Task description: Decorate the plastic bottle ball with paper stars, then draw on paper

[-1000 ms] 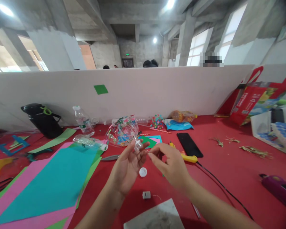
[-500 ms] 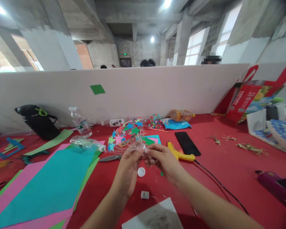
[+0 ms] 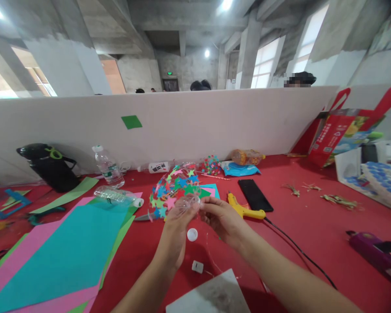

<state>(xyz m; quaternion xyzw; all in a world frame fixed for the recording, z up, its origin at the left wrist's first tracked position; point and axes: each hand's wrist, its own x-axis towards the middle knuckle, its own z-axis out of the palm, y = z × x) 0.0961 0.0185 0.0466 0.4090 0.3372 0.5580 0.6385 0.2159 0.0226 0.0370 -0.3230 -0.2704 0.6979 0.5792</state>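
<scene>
My left hand (image 3: 177, 226) is wrapped round the narrow end of a clear plastic bottle (image 3: 189, 201) covered with colourful stars. Its star-covered body points away to the left. At the open end, my right hand (image 3: 220, 217) has thumb and fingertips pinched together; what they grip is too small to make out. A thin wire (image 3: 211, 252) trails on the table below, near a small white box (image 3: 197, 266). Between the hands and that box lies a white bottle cap (image 3: 192, 234). Scissors (image 3: 141, 217) are partly hidden behind the starry bottle.
A yellow glue gun (image 3: 247, 212) and a black phone (image 3: 256, 194) lie to the right. Coloured paper sheets (image 3: 65, 248) cover the left side. Clear bottles (image 3: 109, 169), a black flask (image 3: 48, 167) and a blue packet (image 3: 241, 168) line the white partition (image 3: 215, 121).
The starry bottle has turned in my left hand and shows more of its stars. My right hand stays at its open end. More thin wire now shows on the table below.
</scene>
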